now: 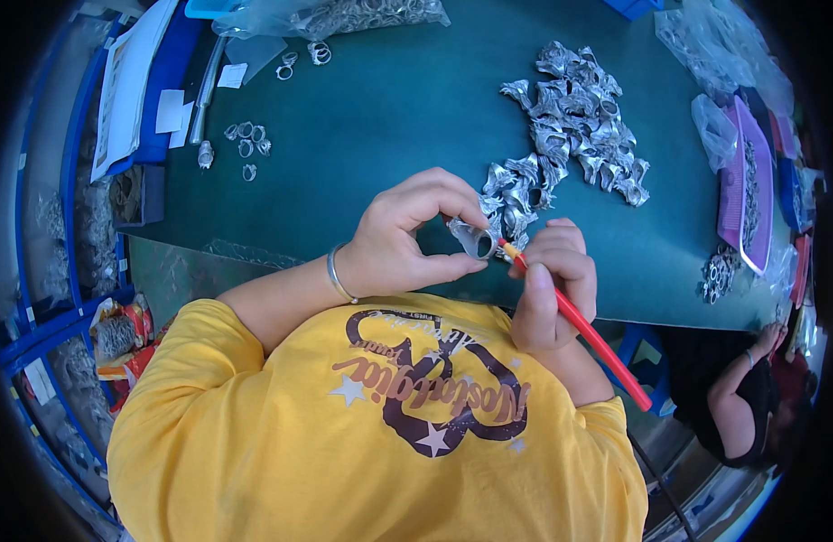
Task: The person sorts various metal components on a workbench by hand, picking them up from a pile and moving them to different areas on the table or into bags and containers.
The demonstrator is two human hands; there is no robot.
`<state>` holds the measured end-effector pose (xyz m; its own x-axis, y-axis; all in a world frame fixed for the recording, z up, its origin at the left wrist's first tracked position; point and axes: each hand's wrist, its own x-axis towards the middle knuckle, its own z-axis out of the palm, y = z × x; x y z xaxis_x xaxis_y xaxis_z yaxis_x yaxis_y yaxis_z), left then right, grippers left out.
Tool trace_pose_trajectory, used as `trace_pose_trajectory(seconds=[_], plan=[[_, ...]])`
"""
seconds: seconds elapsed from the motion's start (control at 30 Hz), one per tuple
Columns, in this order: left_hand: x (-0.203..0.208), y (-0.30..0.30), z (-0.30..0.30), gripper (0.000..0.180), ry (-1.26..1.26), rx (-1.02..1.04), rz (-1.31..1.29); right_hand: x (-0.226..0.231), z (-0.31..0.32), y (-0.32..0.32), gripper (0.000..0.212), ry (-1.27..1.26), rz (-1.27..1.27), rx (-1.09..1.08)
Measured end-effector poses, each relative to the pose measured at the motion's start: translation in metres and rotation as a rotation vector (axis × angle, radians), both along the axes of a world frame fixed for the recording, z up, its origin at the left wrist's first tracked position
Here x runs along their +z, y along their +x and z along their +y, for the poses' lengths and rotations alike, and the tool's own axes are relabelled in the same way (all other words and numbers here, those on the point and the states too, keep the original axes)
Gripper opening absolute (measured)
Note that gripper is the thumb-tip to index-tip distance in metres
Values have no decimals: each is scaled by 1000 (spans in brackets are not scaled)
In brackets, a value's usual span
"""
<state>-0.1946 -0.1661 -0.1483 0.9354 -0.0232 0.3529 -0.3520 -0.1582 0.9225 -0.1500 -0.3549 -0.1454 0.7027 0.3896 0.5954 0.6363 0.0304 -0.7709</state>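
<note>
Between the thumb and fingers of my left hand (423, 226) is a silvery metal ring (471, 238) with a wide, sculpted top, tilted so its round opening shows. My right hand (554, 287) grips a red-handled tool (586, 331) like a pen, its yellow collar and tip up against the ring's edge. The exact kind of tip is too small to make out. Just beyond my hands lies a heap of similar silvery castings (574, 117), its near end (516, 194) almost reaching the ring.
Several finished-looking rings (246, 140) lie at the left by a tapered metal rod (206, 90). A clear bag of rings (371, 14) sits at the far edge. To the right are a purple basket (732, 199) and plastic bags (705, 45). Another person (737, 397) sits at the lower right.
</note>
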Motion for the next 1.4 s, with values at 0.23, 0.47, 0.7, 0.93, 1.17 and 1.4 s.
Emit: trace_pose_trajectory(seconds=[0.23,0.47,0.7,0.93,1.17,1.4], plan=[[2,-5,1,46,-42,-38,83,7,13,-2,20,-6,213,-59],[6,-2,3,31,-79,39,36,7,14,1,23,76,952,39],[18,3,10,22,86,14,-75,6,15,4,24,514,1423,344],[43,36,27,19,297,13,-409,17,12,4,9,156,1157,158],[132,178,150,10,1034,832,-945,15,1,15,9,308,1056,107],[140,221,176,31,1288,873,-115,12,-17,12,12,285,1036,9]])
